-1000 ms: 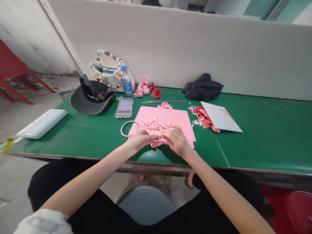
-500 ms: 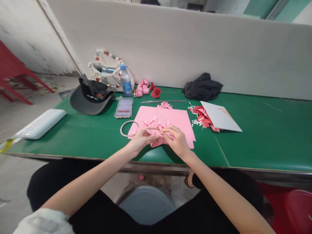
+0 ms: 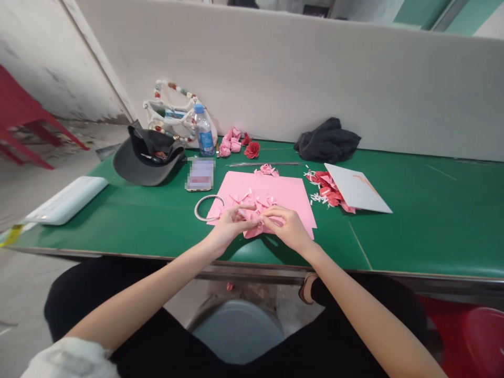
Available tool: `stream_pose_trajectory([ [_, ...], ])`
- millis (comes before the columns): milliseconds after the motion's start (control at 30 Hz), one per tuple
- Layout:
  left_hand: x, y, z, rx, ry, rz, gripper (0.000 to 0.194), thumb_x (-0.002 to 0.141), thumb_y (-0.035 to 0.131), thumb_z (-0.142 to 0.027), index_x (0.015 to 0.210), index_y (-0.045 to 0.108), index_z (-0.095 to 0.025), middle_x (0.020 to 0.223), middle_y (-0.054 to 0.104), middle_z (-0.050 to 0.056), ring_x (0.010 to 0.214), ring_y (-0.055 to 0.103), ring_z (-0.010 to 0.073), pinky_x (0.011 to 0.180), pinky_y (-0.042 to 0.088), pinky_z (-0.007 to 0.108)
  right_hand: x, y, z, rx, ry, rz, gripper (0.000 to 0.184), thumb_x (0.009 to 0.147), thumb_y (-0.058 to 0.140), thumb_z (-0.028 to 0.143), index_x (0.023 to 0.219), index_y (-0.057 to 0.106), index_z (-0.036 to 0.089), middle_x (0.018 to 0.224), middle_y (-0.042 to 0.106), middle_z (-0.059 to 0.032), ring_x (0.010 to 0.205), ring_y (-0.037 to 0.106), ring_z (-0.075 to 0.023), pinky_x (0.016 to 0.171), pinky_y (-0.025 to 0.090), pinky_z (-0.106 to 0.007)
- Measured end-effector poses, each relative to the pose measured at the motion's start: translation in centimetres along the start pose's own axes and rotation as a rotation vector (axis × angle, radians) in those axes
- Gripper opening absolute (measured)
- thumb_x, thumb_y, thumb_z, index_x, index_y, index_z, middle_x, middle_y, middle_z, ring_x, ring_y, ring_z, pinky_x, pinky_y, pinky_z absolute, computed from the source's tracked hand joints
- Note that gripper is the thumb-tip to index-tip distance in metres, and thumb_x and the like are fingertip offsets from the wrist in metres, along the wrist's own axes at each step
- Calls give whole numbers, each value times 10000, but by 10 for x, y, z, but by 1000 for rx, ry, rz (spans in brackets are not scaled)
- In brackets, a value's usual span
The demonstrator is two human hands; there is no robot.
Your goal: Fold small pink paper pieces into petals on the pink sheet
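Observation:
Both hands meet over a stack of pink paper sheets on the green table. Between thumb and fingers, my left hand grips a folded pink paper petal. My right hand pinches the same petal from the right side, fingertips close to the left ones. Its exact shape is partly hidden by the fingers. More loose pink paper petals lie just beyond the fingers on the sheets. A roll of tape rests at the stack's left edge, beside my left hand.
Behind the stack are pink paper flowers, a red paper rose and thin wires. A bottle, phone and cap stand left. Red petals lie under a white card at right.
My right fingertips have shifted slightly down along the petal. My left hand stays nearly in place, still holding it.

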State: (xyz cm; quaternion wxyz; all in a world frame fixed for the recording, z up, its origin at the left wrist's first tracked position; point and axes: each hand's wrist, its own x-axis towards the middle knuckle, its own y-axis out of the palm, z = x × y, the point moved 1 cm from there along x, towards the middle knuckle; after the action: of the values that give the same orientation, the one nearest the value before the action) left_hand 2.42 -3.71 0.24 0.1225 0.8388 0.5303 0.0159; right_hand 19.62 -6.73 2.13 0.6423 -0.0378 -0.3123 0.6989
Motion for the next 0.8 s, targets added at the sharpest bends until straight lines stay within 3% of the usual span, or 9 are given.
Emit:
stream_pose_trajectory([
  [600, -1, 2, -2, -80, -23, 39, 462, 658, 791, -238, 1064, 595, -136, 761, 708, 44, 768, 677, 175, 730, 490, 275, 1, -5, -3, -2, -44, 54, 133, 832, 576, 185, 826, 708, 183, 905, 704, -66, 874, 652, -188, 831, 487, -327],
  [800, 0, 0, -1, -6, -18, 24, 477, 650, 796, -258, 1068, 600, -138, 681, 671, 4, 651, 637, 137, 629, 462, 237, 0, -6, -4, -19, -77, 65, 121, 821, 600, 204, 866, 710, 183, 908, 702, -65, 878, 650, -184, 829, 491, -321],
])
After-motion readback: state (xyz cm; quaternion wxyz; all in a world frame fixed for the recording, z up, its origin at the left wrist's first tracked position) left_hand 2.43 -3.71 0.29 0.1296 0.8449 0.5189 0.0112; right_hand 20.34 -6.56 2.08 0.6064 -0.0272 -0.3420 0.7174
